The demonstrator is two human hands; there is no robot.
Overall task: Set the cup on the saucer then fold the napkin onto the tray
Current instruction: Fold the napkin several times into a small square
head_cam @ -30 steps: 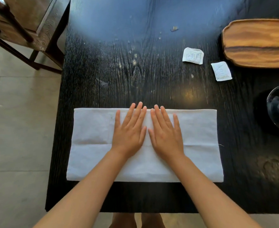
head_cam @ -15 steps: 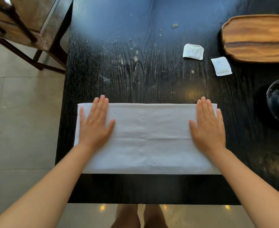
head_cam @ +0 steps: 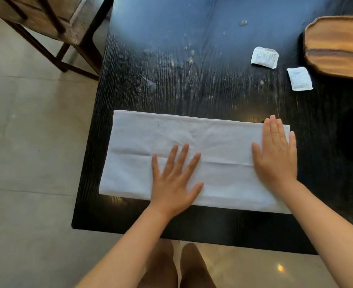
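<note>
left hand (head_cam: 174,181) lay flat, fingers spread, palm down on the napkin (head_cam: 192,159) near its middle, toward the 6 o'clock edge. right hand (head_cam: 275,154) lay flat too, fingers pressed together, covering the 3 o'clock end, little finger just over the edge onto the dark counter (head_cam: 192,84). gripped nothing with either; only pressed. napkin spread as a long white strip, folded once it seemed, with a faint crease running 9 to 3 o'clock, sitting at the counter's 6 o'clock edge. looked soft, light and limp; likely to sag and lose its fold if lifted by one point, and apt to slide on the smooth top. best pinched at the two corners of one short end, then carried across. wooden tray (head_cam: 337,46) waited well apart at 2 o'clock, bare where visible. two small paper packets (head_cam: 265,57) lay between. dark rounded shape at 3 o'clock, cut off by the frame; cup and saucer could not be told.
</note>
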